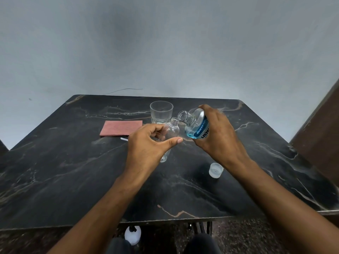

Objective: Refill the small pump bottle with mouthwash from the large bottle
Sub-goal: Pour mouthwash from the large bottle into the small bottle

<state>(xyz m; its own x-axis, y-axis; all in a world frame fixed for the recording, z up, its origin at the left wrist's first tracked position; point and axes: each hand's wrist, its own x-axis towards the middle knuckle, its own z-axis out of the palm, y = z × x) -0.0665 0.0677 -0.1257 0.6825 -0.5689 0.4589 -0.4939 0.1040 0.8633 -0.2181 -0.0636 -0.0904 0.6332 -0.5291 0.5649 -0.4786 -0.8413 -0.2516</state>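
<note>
Soft, dim, even light fills the scene, with no hard shadows. The wall (165, 43) shows a dark vignette-like patch at its centre. The desk (73, 171) has faint sheen and bows outward from wide-angle distortion. Edges look slightly soft; the centre is fairly sharp.

A plain grey wall (165, 43) fills the upper half of the view, evenly and softly lit, with a thin dark line (124, 90), perhaps a crack or a stray wire, low on it just above the table's far edge. The table (64, 171) has a black top veined with pale and rust streaks. At right stands a dark brown panel (319, 129). Below the near edge lies speckled dark floor (238, 231) and black metal legs (201, 228).
</note>
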